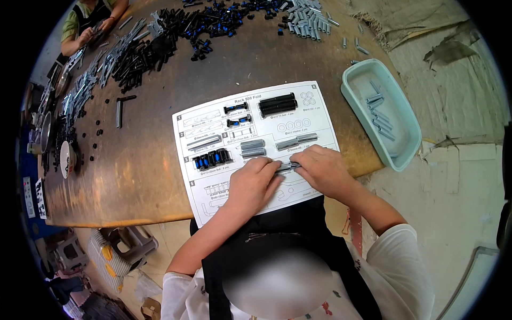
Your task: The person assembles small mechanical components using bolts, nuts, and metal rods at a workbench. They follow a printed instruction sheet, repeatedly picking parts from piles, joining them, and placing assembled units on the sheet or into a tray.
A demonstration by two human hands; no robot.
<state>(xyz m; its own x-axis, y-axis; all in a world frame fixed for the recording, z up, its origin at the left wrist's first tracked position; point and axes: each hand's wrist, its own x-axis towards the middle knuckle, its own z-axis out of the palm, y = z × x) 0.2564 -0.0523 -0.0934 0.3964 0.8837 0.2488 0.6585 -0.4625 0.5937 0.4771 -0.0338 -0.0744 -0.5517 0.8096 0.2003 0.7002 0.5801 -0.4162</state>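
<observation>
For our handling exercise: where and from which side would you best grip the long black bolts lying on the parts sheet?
Grip the long black bolts at mid-shaft, coming from above with fingers across their width. They lie flat, side by side, lengthwise left to right on the parts sheet, with bare paper before and behind them. Both hands, left hand and right hand, are busy nearer the body.

Looks like a small workshop doing hardware kitting or assembly. Big worn wooden table [160,160] with heaps of black bolts [213,24] and silver sleeves [306,21] along the far edge, plus metal brackets [90,80] piled far left. A printed parts sheet [213,200] lies near, a teal tray [405,144] of bolts sits right, and another person [88,24] works at the far left corner. The floor is rough concrete with cardboard scraps.
</observation>
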